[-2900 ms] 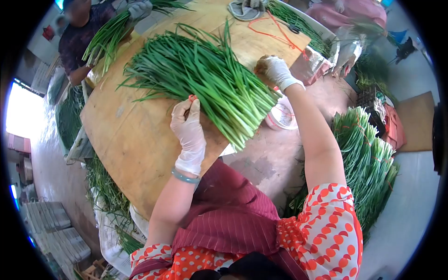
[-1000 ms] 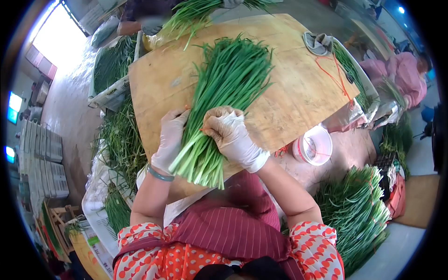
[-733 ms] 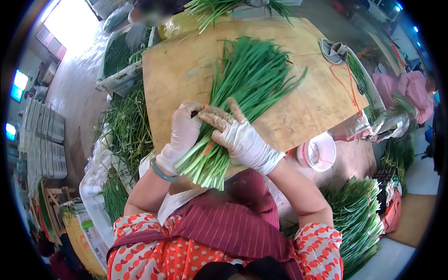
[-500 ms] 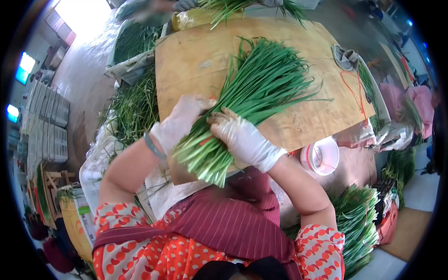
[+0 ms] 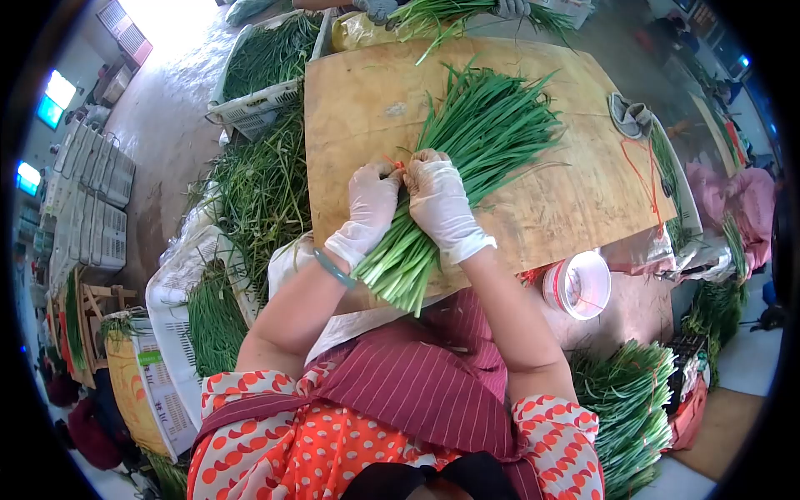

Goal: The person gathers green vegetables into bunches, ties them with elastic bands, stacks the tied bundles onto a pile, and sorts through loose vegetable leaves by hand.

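A thick bunch of green garlic chives (image 5: 492,125) lies slantwise on the wooden board (image 5: 583,192), its pale cut ends (image 5: 398,271) towards me. My left hand (image 5: 372,200), in a white glove, is closed in a pinch at the bunch's left side. A bit of red tie (image 5: 396,164) shows at its fingertips. My right hand (image 5: 440,200), gloved too, rests over the bunch with curled fingers meeting the left ones at the tie. How the tie runs around the stems is hidden beneath my right hand.
Across the board, another person's gloved hand (image 5: 510,8) holds more chives (image 5: 450,12). A grey glove (image 5: 631,115) and red ties (image 5: 646,179) lie at the right edge. A white bucket (image 5: 577,285) stands below right, near tied bunches (image 5: 629,408). Crates of greens (image 5: 258,108) flank the left.
My hands have come together at the upper left of the bunch, fingertips meeting at the red tie. My right hand has shifted up over the stems. The camera view has shifted slightly.
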{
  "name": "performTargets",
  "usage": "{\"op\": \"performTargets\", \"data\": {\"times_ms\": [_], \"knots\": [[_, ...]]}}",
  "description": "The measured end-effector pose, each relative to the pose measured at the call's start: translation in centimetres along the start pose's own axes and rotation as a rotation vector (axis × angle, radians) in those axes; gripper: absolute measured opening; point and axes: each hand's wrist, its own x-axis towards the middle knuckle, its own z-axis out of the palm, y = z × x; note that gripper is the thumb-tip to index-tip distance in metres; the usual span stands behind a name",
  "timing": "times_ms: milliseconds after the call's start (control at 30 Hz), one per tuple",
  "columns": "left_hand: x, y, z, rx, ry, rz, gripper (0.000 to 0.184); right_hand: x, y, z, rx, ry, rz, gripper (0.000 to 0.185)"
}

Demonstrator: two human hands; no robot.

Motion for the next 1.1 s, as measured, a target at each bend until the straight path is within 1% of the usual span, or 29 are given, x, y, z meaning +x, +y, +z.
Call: {"op": "performTargets", "data": {"times_ms": [67,100,133,167,233,267,300,333,367,400,433,500,633,700,767,833,867,900,933,1000,1033,1100], "knots": [[0.0,-0.4,0.2,0.021,-0.013,0.0,0.02,0.0,0.1,0.2,-0.036,-0.031,0.013,0.004],[0.0,-0.4,0.3,-0.108,0.026,-0.049,0.021,0.0,0.1,0.1,-0.071,-0.061,0.024,0.005],[-0.1,-0.6,0.5,-0.236,0.065,-0.099,0.022,0.0,0.3,0.0,-0.096,-0.087,-0.017,0.008],[0.0,-0.9,0.6,-0.24,0.068,-0.101,0.022,0.2,0.6,0.2,-0.098,-0.09,-0.02,0.008],[0.2,-1.2,0.7,-0.347,0.028,-0.181,0.018,0.6,1.3,0.5,-0.169,-0.193,-0.024,0.01],[0.2,-1.3,0.7,-0.35,0.028,-0.183,0.018,0.9,1.7,0.4,-0.159,-0.236,-0.041,0.014],[0.2,-1.0,0.5,-0.351,0.012,-0.22,0.017,1.3,1.5,0.1,-0.162,-0.239,-0.041,0.014],[0.1,-0.8,0.3,-0.35,-0.004,-0.256,0.017,1.9,1.4,-0.3,-0.152,-0.353,0.037,0.017],[0.1,-0.8,0.3,-0.351,-0.006,-0.255,0.017,2.3,1.1,-0.8,-0.142,-0.464,0.116,0.022],[0.0,-0.8,0.3,-0.381,-0.009,-0.25,0.016,2.5,0.8,-1.2,-0.15,-0.498,0.082,0.023],[0.0,-0.8,0.3,-0.411,-0.01,-0.245,0.016,2.6,1.0,-1.2,-0.151,-0.497,0.083,0.023],[0.3,-1.4,0.7,-0.404,0.008,-0.214,0.015,2.7,1.0,-1.3,-0.124,-0.499,0.059,0.017],[0.2,-1.7,0.9,-0.367,0.034,-0.158,0.015,3.4,0.2,-2.1,-0.17,-0.559,0.035,0.017],[0.0,-1.1,0.5,-0.314,0.022,-0.148,0.016,3.9,0.0,-2.1,-0.232,-0.675,0.098,0.029],[-0.1,-0.8,0.4,-0.26,0.009,-0.135,0.016,3.8,-0.2,-1.9,-0.223,-0.664,0.116,0.028],[-0.2,-0.8,0.4,-0.103,0.051,-0.011,0.015,3.4,0.3,-1.2,-0.214,-0.653,0.135,0.028],[-0.3,-0.6,0.4,-0.104,0.049,-0.011,0.015,2.6,1.2,-0.1,-0.139,-0.512,0.174,0.02],[-0.5,-0.3,0.3,-0.022,0.108,0.151,0.013,2.2,1.2,0.2,-0.064,-0.371,0.212,0.014],[-0.8,0.0,0.2,0.06,0.168,0.313,0.013,1.9,1.4,0.3,-0.066,-0.371,0.215,0.014],[-1.4,1.3,-0.4,0.041,0.145,0.3,0.01,1.4,1.4,0.2,-0.067,-0.292,0.16,0.011],[-1.6,1.7,-0.5,0.024,0.124,0.287,0.009,1.1,1.5,0.1,-0.068,-0.292,0.163,0.011],[-1.7,1.7,-0.4,-0.015,0.108,0.267,0.01,0.6,1.7,0.1,-0.009,-0.183,0.08,0.008]]}}
